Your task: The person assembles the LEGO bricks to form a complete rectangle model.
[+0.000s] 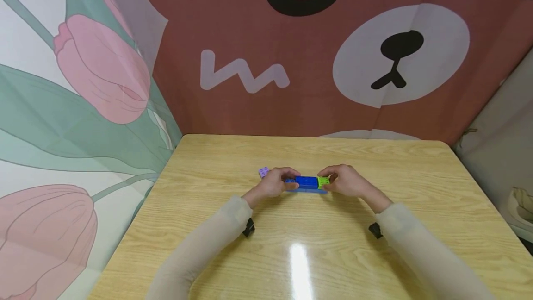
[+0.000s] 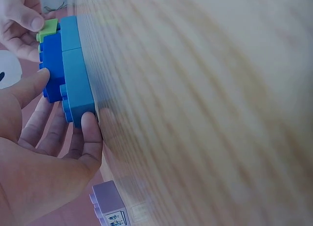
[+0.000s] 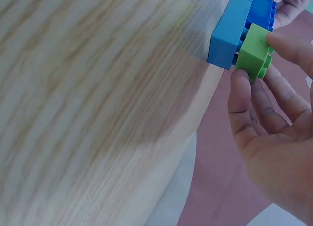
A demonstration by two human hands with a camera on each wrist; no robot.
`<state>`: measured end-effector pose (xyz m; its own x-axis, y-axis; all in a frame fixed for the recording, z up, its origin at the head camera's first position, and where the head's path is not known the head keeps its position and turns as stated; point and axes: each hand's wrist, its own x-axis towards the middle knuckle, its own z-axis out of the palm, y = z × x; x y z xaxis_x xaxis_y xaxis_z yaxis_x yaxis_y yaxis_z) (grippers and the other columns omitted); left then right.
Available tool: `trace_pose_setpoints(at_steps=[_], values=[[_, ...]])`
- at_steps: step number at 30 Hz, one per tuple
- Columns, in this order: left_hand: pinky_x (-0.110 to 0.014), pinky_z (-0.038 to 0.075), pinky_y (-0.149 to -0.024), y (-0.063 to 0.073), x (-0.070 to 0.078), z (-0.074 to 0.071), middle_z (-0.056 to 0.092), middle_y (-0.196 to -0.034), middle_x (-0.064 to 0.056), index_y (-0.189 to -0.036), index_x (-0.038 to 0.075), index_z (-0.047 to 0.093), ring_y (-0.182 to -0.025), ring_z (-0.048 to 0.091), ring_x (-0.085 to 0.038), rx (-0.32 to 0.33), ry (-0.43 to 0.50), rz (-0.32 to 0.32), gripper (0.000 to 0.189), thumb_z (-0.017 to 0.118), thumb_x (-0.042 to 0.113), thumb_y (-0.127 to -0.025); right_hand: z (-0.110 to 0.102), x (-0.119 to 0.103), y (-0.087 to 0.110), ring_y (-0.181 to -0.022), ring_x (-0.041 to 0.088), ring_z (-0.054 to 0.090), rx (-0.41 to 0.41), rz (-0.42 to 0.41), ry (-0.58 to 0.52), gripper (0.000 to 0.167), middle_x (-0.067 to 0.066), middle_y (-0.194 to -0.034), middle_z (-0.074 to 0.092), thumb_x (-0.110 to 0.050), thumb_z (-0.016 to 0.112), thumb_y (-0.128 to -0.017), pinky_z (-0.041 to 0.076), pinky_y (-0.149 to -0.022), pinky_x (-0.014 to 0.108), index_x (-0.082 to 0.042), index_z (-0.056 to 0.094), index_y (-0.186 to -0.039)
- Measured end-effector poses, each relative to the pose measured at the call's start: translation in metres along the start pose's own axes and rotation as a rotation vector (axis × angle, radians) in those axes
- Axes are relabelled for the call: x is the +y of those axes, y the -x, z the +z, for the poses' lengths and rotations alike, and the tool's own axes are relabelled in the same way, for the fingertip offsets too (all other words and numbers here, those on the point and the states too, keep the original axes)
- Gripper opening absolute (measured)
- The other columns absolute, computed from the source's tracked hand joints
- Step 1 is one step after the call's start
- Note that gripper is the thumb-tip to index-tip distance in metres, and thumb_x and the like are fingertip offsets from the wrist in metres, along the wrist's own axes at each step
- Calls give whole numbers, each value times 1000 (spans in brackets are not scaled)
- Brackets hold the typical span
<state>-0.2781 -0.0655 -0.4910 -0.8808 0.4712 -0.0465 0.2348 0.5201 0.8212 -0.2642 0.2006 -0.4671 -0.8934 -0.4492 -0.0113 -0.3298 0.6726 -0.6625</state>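
Two light blue bricks (image 2: 78, 84) stand end to end on the table as a bottom row. A dark blue brick (image 1: 306, 182) sits on top of them, across their joint. My left hand (image 1: 275, 182) holds the dark blue brick near its left end, thumb on the near side, fingers behind. At the row's right end, my right hand (image 1: 347, 180) pinches a lime green brick (image 3: 254, 50) between thumb and fingers. In the right wrist view, the green brick is above the light blue one and looks slightly tilted; whether it is fully pressed down I cannot tell.
A purple brick (image 1: 264, 171) with a printed side rests on the wooden table (image 1: 316, 244), just left of my left hand. Black wrist mounts (image 1: 248, 227) show beside both sleeves. A patterned cloth (image 1: 250, 105) hangs behind the table's far edge.
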Motion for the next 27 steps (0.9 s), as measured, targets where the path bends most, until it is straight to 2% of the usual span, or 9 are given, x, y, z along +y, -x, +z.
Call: trace_pose_setpoints(at_steps=[6, 17, 27], values=[[-30, 50, -92, 0, 0, 0, 69, -114, 5, -124, 16, 71, -105, 62, -11, -1, -1, -4, 29, 74, 17, -96, 1, 1, -1, -82, 18, 61, 0, -17, -17, 33, 1, -95, 70, -11, 78, -91, 51, -67, 35, -3, 73, -122], [-31, 50, -92, 2, 2, -1, 68, -113, 4, -124, 16, 72, -104, 61, -12, -1, 5, -8, 28, 74, 17, -96, 4, 2, -3, -78, 18, 59, 36, 3, -32, 28, -1, -92, 71, -10, 81, -89, 50, -65, 34, -5, 77, -116], [-30, 51, -90, 1, 3, -1, 68, -112, 4, -122, 14, 72, -105, 62, -12, -4, -4, 12, 28, 75, 14, -95, 2, 5, -2, -81, 17, 62, 16, 4, -32, 29, 0, -98, 73, -12, 80, -90, 52, -68, 36, -7, 77, -118]])
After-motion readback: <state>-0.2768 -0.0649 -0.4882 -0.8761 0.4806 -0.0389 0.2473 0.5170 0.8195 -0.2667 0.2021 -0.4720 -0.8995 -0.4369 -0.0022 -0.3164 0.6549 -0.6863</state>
